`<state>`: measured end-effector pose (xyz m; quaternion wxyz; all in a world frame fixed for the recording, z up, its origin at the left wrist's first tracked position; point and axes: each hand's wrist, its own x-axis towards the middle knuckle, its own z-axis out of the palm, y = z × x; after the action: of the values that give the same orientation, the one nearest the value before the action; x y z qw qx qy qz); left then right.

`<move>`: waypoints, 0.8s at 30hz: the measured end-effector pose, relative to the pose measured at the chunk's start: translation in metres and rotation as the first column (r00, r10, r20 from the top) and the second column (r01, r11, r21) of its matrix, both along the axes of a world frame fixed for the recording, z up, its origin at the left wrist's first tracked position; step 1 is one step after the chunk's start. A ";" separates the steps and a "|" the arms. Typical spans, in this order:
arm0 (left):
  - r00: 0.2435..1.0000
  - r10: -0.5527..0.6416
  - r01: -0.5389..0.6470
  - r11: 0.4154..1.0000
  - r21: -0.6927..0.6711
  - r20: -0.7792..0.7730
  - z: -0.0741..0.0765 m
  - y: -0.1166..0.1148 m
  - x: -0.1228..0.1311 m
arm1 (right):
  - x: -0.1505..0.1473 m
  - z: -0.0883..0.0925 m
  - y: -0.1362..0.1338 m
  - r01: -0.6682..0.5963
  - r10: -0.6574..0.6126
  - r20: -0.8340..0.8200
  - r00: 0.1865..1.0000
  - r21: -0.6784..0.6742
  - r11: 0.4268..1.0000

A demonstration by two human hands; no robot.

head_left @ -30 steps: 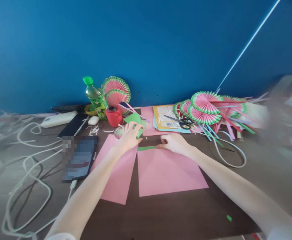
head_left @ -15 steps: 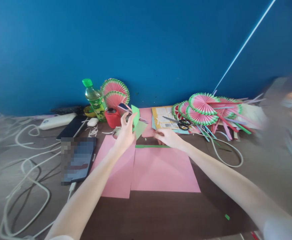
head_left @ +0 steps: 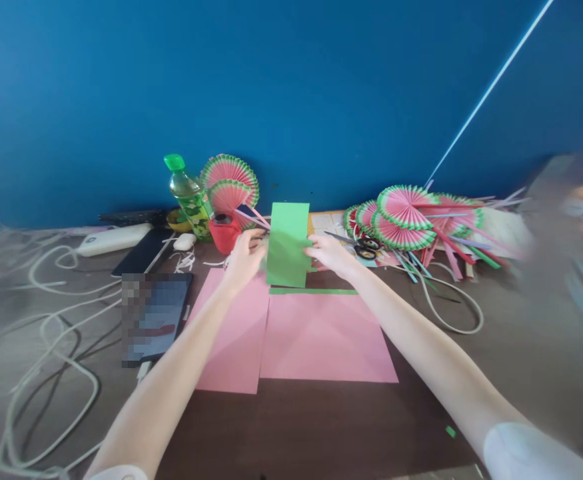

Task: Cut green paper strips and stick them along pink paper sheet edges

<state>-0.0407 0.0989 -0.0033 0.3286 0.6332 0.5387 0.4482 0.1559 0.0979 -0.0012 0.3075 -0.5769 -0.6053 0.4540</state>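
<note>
A green sheet of paper (head_left: 287, 244) is held upright above the table between both hands. My left hand (head_left: 242, 259) pinches its left edge and my right hand (head_left: 329, 255) pinches its right edge. Just below it a thin green strip (head_left: 313, 291) lies along the top edge of a pink sheet (head_left: 324, 337). A second pink sheet (head_left: 231, 340) lies to the left, its edge under the first. Behind my right hand black-handled scissors (head_left: 362, 246) rest on a yellow printed sheet.
A blurred phone (head_left: 154, 317) lies at the left among white cables (head_left: 51, 347). At the back stand a green-capped bottle (head_left: 187, 196), a red tape dispenser (head_left: 225, 231) and pleated pink-and-green paper fans (head_left: 408, 213). A white cord loops at the right.
My left hand has lifted the green sheet from the table behind the pink sheets. My right hand left the green strip and took the sheet's right edge. The sheet now stands upright.
</note>
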 end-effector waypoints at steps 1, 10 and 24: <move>0.998 0.033 -0.031 0.999 -0.037 0.059 0.001 0.002 -0.003 | 0.004 0.004 -0.001 -0.025 0.025 0.003 1.000 -0.013 1.000; 0.830 -0.251 0.453 0.825 -0.339 0.498 0.007 -0.010 0.000 | 0.009 0.015 -0.010 -0.127 0.127 0.034 0.991 0.008 0.992; 0.924 -0.084 0.175 0.961 -0.216 0.373 0.002 -0.005 -0.008 | 0.102 0.013 0.016 0.121 -0.164 0.709 0.685 0.112 0.986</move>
<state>-0.0484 0.0942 -0.0011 0.5263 0.5294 0.4771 0.4639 0.2579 0.1141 0.0116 0.0981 -0.7444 -0.6429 0.1514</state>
